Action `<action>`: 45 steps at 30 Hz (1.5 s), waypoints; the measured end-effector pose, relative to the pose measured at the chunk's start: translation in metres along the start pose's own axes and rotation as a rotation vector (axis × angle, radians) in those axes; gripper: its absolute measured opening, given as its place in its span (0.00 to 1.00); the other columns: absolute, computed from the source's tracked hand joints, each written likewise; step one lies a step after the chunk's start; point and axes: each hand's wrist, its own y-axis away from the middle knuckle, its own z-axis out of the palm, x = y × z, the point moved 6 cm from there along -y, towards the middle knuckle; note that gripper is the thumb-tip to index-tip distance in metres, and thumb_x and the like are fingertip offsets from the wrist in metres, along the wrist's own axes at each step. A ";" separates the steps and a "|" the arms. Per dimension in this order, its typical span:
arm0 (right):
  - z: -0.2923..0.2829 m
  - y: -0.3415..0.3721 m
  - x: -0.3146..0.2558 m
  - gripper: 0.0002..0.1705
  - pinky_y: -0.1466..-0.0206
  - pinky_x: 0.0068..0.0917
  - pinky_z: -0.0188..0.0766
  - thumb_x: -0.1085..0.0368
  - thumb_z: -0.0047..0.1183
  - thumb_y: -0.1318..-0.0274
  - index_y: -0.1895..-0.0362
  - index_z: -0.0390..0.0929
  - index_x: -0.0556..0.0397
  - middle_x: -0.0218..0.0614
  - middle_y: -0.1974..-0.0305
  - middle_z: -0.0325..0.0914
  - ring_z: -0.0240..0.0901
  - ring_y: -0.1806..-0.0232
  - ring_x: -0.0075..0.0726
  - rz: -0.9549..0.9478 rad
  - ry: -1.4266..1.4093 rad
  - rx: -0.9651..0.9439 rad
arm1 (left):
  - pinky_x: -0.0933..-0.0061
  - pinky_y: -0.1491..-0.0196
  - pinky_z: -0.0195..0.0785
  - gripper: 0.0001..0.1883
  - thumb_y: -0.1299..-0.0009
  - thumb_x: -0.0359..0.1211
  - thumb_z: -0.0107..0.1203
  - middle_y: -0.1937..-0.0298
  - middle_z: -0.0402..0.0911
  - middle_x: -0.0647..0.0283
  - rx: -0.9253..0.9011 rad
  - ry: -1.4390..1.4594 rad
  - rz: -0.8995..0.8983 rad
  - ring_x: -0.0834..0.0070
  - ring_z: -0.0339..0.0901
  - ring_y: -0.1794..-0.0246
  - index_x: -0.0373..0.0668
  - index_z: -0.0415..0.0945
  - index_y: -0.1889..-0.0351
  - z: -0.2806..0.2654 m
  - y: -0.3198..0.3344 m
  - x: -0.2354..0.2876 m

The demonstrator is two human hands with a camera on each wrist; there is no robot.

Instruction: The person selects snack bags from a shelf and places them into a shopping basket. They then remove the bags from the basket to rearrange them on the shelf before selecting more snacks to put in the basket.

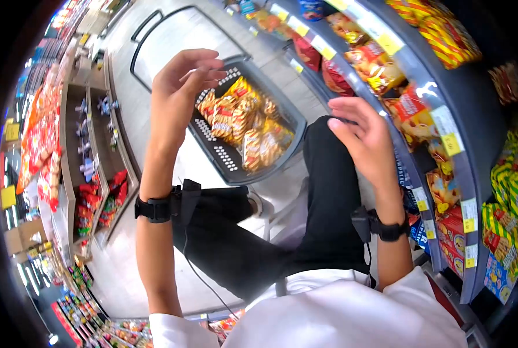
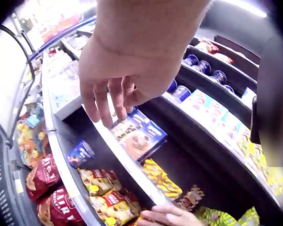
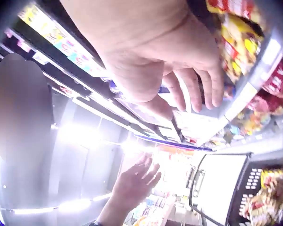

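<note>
My left hand (image 1: 183, 84) is raised over the left rim of a dark shopping basket (image 1: 298, 130), its fingers loosely bent and holding nothing. Inside the basket lie several yellow-and-brown striped snack bags (image 1: 233, 116). My right hand (image 1: 360, 136) hovers near the shelf edge on the right, thumb apart from the loosely bent fingers, with no item in it. Close by on that shelf are orange and red snack bags (image 1: 413, 116). From the left wrist, the left hand (image 2: 127, 70) shows with fingers hanging down; in the right wrist view the right hand (image 3: 165, 66) is likewise bare.
Tiered shelves with price tags (image 1: 447, 130) run along the right, carrying green-and-yellow striped packets (image 1: 505, 232) and dark red bags (image 1: 334, 75). A low shelf unit (image 1: 105, 174) with red packets stands on the left. The basket's handle (image 1: 146, 26) is tilted out over the floor.
</note>
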 end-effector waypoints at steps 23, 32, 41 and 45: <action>0.202 -0.056 0.414 0.38 0.47 0.35 0.74 0.46 0.68 0.63 0.55 0.81 0.66 0.56 0.54 0.82 0.80 0.50 0.51 0.819 0.802 -0.483 | 0.62 0.36 0.65 0.51 0.51 0.42 0.75 0.39 0.69 0.36 -0.085 -0.328 -0.882 0.45 0.69 0.37 0.28 0.56 0.35 0.055 0.126 -0.476; 0.180 -0.062 0.311 0.24 0.57 0.32 0.80 0.63 0.60 0.45 0.52 0.75 0.74 0.49 0.58 0.83 0.84 0.61 0.39 1.092 0.057 -0.297 | 0.69 0.47 0.73 0.35 0.34 0.38 0.63 0.47 0.76 0.51 0.122 0.367 -0.928 0.69 0.78 0.48 0.31 0.56 0.36 0.012 0.107 -0.389; 0.152 -0.036 0.149 0.37 0.50 0.28 0.77 0.66 0.67 0.51 0.40 0.64 0.70 0.49 0.49 0.78 0.79 0.51 0.34 0.569 -0.302 -0.104 | 0.58 0.35 0.66 0.26 0.24 0.40 0.49 0.36 0.73 0.54 0.236 1.096 -0.637 0.64 0.74 0.38 0.38 0.58 0.33 -0.001 0.145 -0.254; 0.139 -0.019 0.085 0.41 0.48 0.30 0.75 0.66 0.70 0.56 0.39 0.64 0.66 0.49 0.48 0.78 0.78 0.50 0.35 0.119 0.048 0.047 | 0.58 0.34 0.65 0.25 0.24 0.37 0.48 0.35 0.71 0.54 0.249 1.144 -0.533 0.64 0.72 0.37 0.39 0.57 0.32 0.018 0.151 -0.211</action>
